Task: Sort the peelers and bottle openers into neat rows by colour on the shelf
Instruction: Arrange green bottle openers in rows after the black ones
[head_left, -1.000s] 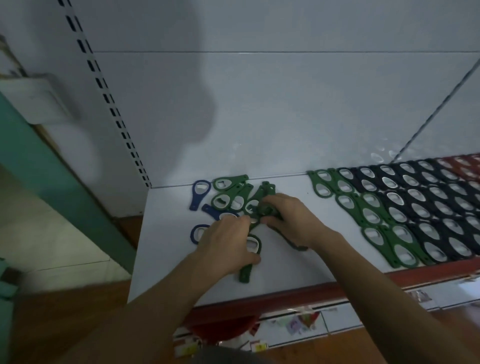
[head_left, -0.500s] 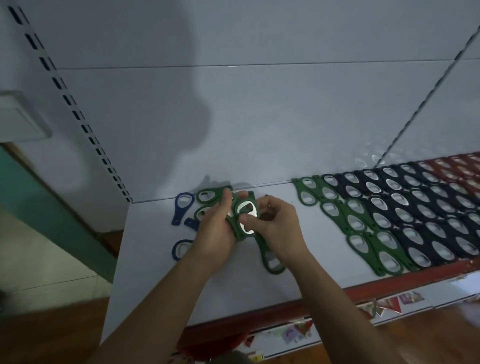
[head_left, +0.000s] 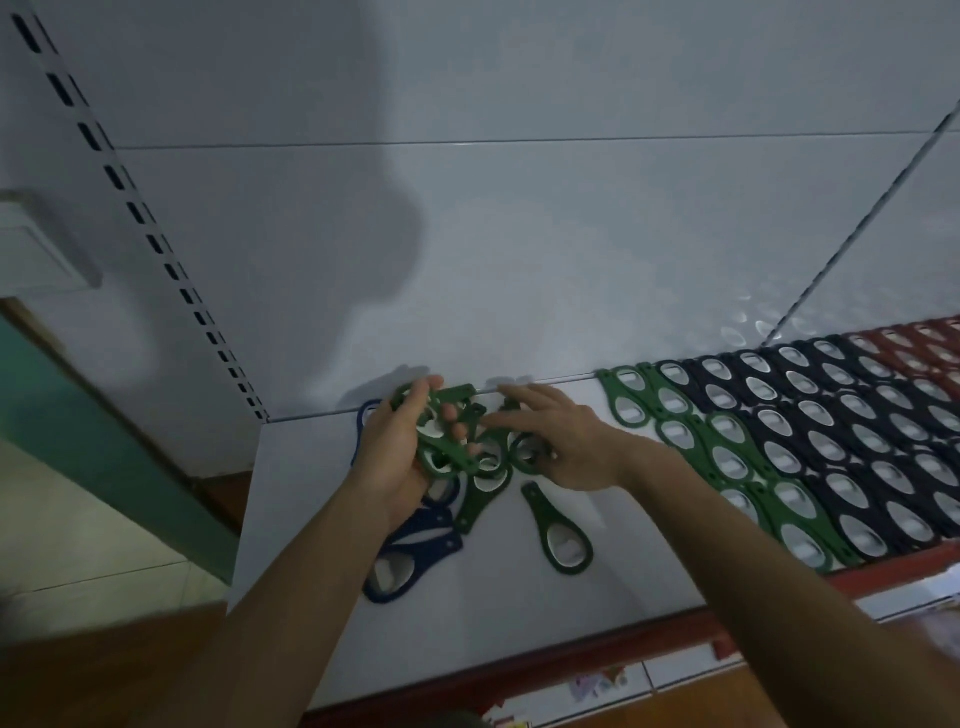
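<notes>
My left hand (head_left: 395, 447) grips a bunch of green bottle openers (head_left: 448, 441) just above the white shelf (head_left: 613, 618). My right hand (head_left: 563, 441) lies over more green openers (head_left: 491, 470) in the loose pile, its fingers stretched toward the held bunch. One green opener (head_left: 558, 535) lies alone in front of the right hand. Blue openers (head_left: 410, 556) lie under and in front of my left wrist. Neat rows sit to the right: green (head_left: 727, 457), dark navy (head_left: 857, 441), then red (head_left: 914, 343) at the far right.
The shelf's red front edge (head_left: 597, 654) runs along the bottom, with price labels below. A slotted upright (head_left: 135, 208) rises at the left beside a teal post (head_left: 78, 431). White back panels close the shelf behind.
My left hand has gathered more green openers into its bunch. My right hand let go of the held opener and dropped onto the pile. A single green opener now lies apart in front.
</notes>
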